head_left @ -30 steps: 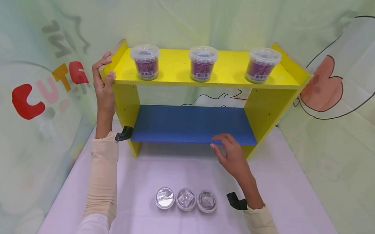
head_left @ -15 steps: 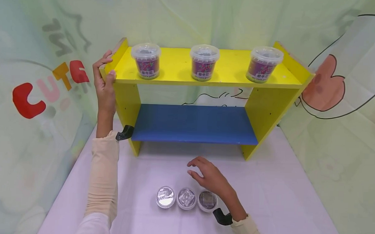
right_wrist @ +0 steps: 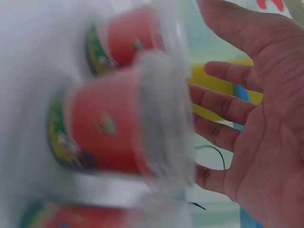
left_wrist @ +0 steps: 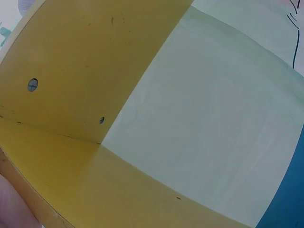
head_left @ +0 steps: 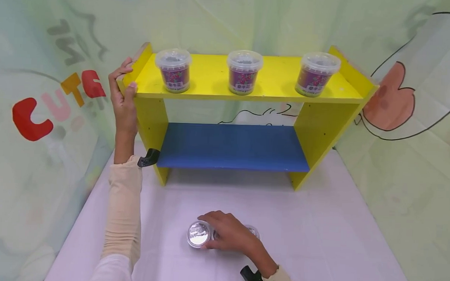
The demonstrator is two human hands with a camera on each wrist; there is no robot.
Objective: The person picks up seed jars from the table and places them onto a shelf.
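A yellow shelf (head_left: 208, 73) with a blue lower board (head_left: 228, 147) stands on the table. My left hand (head_left: 124, 108) grips its upper left corner, thumb in front and fingers around the side panel. Only a blurred bit of that hand (left_wrist: 16, 204) enters the left wrist view. Over a row of three lidded plastic cups, my right hand (head_left: 230, 236) is spread, its thumb and fingertips by the left cup (head_left: 198, 234). It mostly hides the middle and right cups. In the right wrist view, red labels wrap the cups (right_wrist: 104, 123), and the fingers are extended near the lids.
Three purple-labelled plastic cups with clear lids stand on the top board: left (head_left: 175, 74), middle (head_left: 243, 76) and right (head_left: 314, 78). A white cloth (head_left: 318, 234) covers the table. Printed curtains (head_left: 52, 171) hang at the back and sides.
My right hand has moved from the front of the blue board down and left, over the cups on the table. The left hand keeps its grip on the shelf corner.
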